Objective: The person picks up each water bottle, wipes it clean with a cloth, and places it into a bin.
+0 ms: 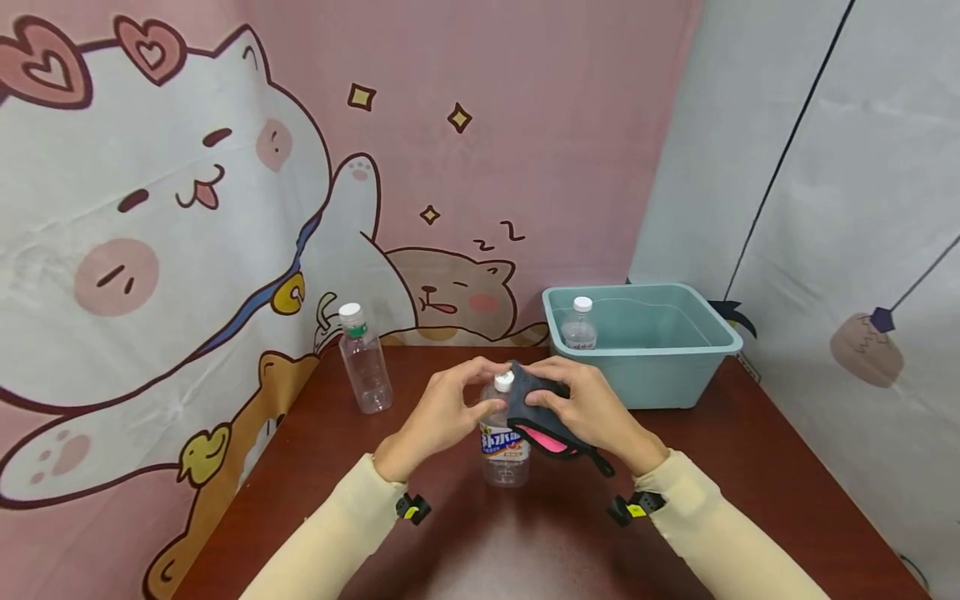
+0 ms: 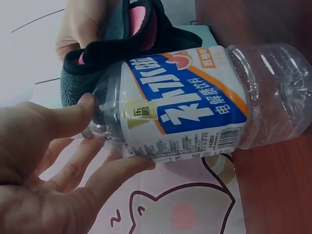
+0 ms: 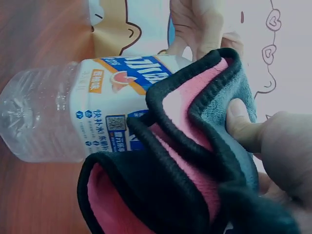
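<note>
Our left hand [image 1: 444,408] grasps the bottle [image 1: 504,446], likely light and stiffest below its cap [image 1: 504,381]; our right hand [image 1: 596,408] clutches cloth [image 1: 546,423].

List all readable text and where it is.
"补水啦": held bottle, last character partly covered
"电解质饮料": same bottle
"东鹏": its gold patch
"西柚味": its orange patch
"Z" twice: backdrop
Too small or blurred: fine print, left bottle, bottle in tub
</note>
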Tool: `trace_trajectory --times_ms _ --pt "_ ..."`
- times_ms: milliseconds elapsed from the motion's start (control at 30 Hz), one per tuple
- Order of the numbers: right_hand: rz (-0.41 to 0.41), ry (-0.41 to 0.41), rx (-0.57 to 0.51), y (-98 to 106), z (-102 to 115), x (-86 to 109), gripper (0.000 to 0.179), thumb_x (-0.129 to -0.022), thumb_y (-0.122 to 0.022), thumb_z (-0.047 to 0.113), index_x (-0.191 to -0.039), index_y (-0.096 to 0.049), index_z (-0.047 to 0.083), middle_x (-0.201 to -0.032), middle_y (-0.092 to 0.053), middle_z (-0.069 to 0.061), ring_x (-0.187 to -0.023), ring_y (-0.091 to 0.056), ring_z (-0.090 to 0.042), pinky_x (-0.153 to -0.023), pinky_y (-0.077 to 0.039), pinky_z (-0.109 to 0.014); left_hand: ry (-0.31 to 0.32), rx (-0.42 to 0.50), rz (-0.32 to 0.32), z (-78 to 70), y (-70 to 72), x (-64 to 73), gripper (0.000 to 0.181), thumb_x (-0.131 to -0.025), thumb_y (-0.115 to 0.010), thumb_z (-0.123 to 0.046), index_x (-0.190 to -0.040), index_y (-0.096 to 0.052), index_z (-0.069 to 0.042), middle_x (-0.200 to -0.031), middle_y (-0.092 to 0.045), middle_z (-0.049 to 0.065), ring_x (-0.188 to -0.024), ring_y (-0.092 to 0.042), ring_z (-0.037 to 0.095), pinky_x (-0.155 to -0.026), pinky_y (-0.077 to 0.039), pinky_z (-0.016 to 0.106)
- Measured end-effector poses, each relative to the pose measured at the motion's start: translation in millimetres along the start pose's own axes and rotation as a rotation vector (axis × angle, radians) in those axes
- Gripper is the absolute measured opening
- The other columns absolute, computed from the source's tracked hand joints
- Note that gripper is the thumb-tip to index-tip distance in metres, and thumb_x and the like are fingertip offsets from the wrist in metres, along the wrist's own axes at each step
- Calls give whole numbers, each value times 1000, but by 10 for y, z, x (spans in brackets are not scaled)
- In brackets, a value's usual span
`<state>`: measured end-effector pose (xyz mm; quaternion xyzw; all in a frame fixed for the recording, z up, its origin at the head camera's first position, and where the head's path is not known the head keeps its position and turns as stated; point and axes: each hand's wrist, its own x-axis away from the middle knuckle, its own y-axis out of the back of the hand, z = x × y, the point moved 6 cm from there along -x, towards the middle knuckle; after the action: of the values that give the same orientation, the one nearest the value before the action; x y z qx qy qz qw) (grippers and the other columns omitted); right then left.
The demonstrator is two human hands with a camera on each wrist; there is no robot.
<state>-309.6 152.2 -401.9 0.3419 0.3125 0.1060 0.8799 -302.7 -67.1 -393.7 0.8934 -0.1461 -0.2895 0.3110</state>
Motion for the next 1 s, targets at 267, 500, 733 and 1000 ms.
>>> trace_trajectory --times_ms 267,500,733,1000 --pt "36 -7 52 -66 -30 27 46 -100 -91 14 -143 -82 4 -140 -81 -12 -114 -80 -24 -90 -69 -30 -4 17 -21 21 -14 6 54 -99 -94 -10 -148 -74 -18 -132 -86 8 -133 -82 31 -116 -67 55" --pt "27 -28 81 -65 -112 118 48 -98 -93 12 -144 -81 2 -138 -83 -12 -118 -83 -28 -94 -71 -39 -14 24 -22 26 -18 12 55 -99 -95 -12 -150 -73 -18 -131 -86 7 -132 -82 31 -117 -66 57" --pt "68 -38 97 -206 -297 245 40 -97 -94 10 -136 -86 6 -130 -86 -5 -117 -84 -24 -100 -71 -45 18 34 -21 96 -22 19 55 -99 -96 -14 -149 -74 -21 -131 -85 5 -132 -83 29 -114 -68 55" --pt "126 -62 96 -403 -493 323 35 -96 -95 7 -131 -88 4 -126 -88 -5 -114 -85 -23 -100 -72 -46 28 51 -12 144 -21 -11 55 -100 -95 -17 -149 -73 -26 -129 -85 1 -134 -81 28 -115 -67 57"
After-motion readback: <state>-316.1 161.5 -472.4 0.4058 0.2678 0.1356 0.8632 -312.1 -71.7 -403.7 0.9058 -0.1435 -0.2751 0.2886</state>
